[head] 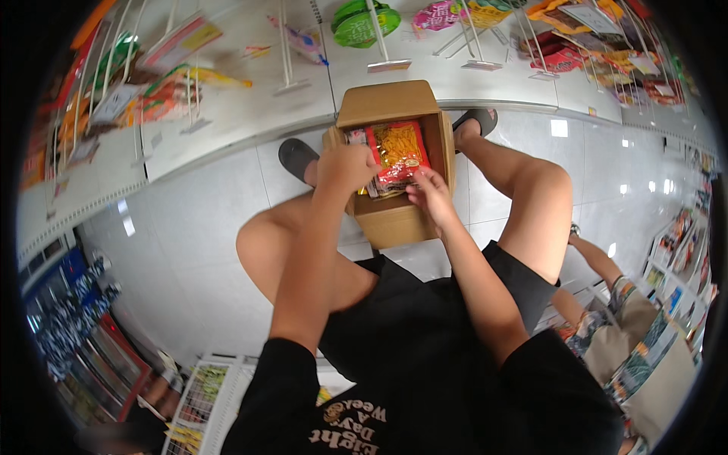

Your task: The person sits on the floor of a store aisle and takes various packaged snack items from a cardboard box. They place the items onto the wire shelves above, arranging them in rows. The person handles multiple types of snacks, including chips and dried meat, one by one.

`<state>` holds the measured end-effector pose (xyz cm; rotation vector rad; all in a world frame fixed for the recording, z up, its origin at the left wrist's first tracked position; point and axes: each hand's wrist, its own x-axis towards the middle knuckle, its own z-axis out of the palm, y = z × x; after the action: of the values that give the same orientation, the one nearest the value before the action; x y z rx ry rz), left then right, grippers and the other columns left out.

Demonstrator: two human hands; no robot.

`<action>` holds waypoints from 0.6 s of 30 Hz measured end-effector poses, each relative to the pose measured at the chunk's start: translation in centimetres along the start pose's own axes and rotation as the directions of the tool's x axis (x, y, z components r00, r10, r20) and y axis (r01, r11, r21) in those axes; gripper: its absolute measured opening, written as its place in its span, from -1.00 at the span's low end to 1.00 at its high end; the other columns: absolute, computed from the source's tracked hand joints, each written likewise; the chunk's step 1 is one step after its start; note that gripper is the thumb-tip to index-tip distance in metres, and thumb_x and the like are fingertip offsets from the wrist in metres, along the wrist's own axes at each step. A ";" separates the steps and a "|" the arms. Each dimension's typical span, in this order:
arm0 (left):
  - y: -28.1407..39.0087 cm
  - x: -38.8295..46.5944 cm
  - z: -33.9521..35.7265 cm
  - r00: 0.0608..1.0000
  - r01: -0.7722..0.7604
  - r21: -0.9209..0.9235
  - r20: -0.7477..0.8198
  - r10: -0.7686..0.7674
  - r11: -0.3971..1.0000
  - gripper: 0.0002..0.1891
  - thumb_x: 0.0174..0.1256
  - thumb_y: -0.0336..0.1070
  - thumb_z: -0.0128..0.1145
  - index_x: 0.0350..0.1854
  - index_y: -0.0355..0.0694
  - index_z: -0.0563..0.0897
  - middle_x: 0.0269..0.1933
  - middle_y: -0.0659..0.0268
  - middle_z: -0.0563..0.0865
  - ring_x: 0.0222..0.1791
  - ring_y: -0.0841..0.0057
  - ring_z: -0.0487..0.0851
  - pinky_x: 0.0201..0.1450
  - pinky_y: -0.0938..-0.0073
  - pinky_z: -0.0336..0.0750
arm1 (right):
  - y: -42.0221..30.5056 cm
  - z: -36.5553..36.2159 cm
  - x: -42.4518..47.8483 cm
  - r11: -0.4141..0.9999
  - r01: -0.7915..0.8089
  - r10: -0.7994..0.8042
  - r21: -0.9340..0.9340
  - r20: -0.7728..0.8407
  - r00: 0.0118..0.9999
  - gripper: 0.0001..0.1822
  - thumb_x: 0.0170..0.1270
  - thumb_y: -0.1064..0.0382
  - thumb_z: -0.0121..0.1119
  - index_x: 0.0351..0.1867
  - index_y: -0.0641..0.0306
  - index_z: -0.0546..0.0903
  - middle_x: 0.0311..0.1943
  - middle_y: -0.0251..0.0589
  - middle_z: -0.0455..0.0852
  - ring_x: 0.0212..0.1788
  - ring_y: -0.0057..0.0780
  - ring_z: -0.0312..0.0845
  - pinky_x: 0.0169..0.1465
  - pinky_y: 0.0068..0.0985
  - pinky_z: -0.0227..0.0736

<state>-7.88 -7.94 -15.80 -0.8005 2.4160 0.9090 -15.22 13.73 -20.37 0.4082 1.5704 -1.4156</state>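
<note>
A cardboard box (392, 226) with its flaps folded open stands on the floor between my feet. On top of the packets inside lies a red-edged snack packet (398, 149) with a clear window showing yellow-orange food. My left hand (344, 166) reaches over the box's left side, its fingers curled at the packet's left edge; it is slightly blurred and its grip is partly hidden. My right hand (433, 196) has its fingertips at the packet's lower right corner, thumb and fingers around the edge. Other packets (382, 189) show beneath it, mostly covered.
Ahead is a white shelf base (227, 105) with wire hooks holding hanging snack bags (364, 23). My knees flank the box. Another person (625, 335) is at the right behind me. Shelves (677, 244) line the right, and a wire rack (199, 404) stands behind at left.
</note>
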 end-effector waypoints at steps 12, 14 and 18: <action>-1.2 -0.6 0.3 0.989 0.036 -0.073 0.148 -0.025 0.997 -0.69 0.27 0.12 0.32 -0.17 0.03 0.80 -0.21 0.36 0.84 -0.17 0.37 0.80 -0.11 0.34 0.63 | 8.3 0.0 12.6 0.834 -0.409 0.498 0.371 -0.187 0.847 -0.61 0.43 0.00 0.18 0.21 -0.01 0.56 0.23 -0.26 0.49 0.23 -0.29 0.38 0.29 -0.06 0.42; -1.4 -0.6 0.4 0.993 0.030 -0.105 0.118 -0.017 0.994 -0.68 0.28 0.13 0.31 -0.12 0.03 0.80 -0.19 0.37 0.84 -0.16 0.39 0.80 -0.11 0.35 0.63 | 8.7 0.0 13.7 0.837 -0.401 0.510 0.373 -0.263 0.819 -0.73 0.47 0.02 0.17 0.12 -0.11 0.63 0.08 -0.39 0.57 0.10 -0.42 0.50 0.21 -0.16 0.47; -2.1 -0.5 1.5 0.999 -0.029 -0.173 0.018 0.033 0.984 -0.64 0.32 0.12 0.29 -0.03 0.00 0.78 -0.14 0.38 0.85 -0.14 0.44 0.81 -0.08 0.38 0.62 | 9.7 -0.5 15.4 0.809 -0.402 0.542 0.428 -0.281 0.792 -0.84 0.51 -0.02 0.19 0.00 -0.19 0.64 -0.26 -0.55 0.64 -0.28 -0.58 0.63 0.04 -0.31 0.54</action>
<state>-5.88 -8.02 -17.52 -0.8124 2.3614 1.1464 -15.65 11.74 -38.46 1.2889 1.3650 -1.2415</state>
